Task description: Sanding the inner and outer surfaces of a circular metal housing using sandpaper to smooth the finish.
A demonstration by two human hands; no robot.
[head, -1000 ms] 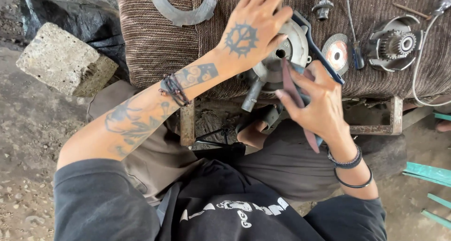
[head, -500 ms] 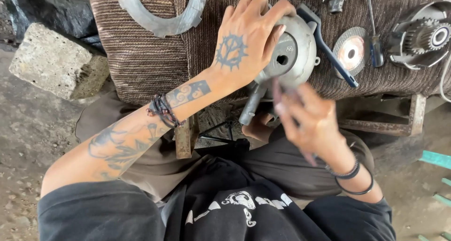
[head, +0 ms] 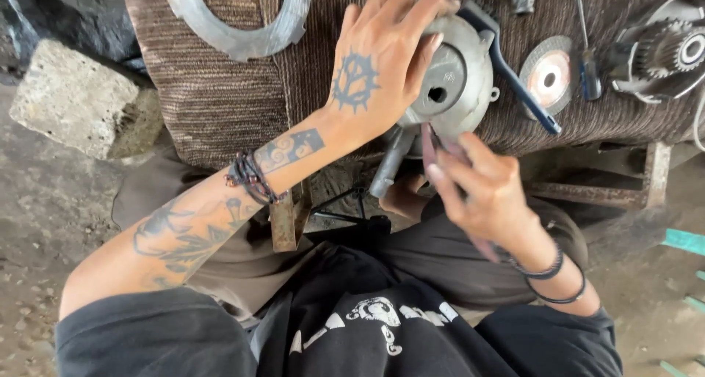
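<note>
Two hands busy | left hand (head: 382,76) fingers clamped over grey housing (head: 452,80) on worktop (head: 220,105) | right hand (head: 481,190) at 6 o'clock, fingers closed on thin tool (head: 428,143) | steady housing firmly, work tool gently.

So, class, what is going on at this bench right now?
A person seated at a bench draped in brown ribbed cloth steadies a round grey metal housing with the left hand spread over its top. The right hand grips a slim reddish-handled tool, its tip at the housing's lower edge. A metal ring, a grinding disc and a geared part lie on the cloth nearby.
</note>
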